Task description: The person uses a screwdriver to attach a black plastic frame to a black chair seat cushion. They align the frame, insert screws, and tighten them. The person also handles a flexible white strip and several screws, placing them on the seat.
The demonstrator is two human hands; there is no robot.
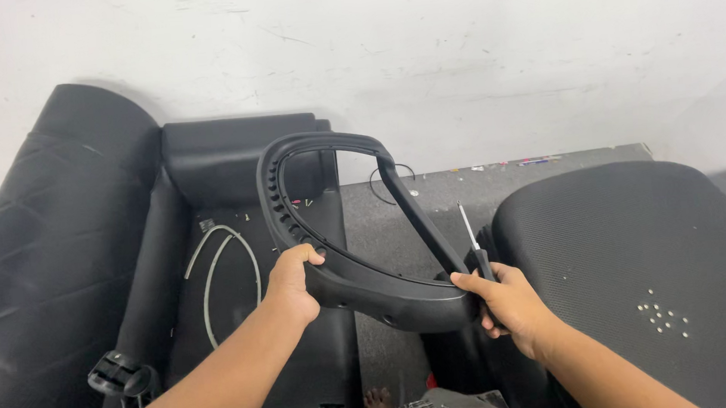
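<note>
- Left hand grips the black plastic frame at frame centre; it looks stiff, light.
- Right hand clasps a screwdriver, fingertips steadying the frame's lower edge, best held there.

I see a grey carpeted floor. Directly on it: a black quilted seat shell at left, a black mesh seat cushion at right, small coloured debris along the wall.
</note>
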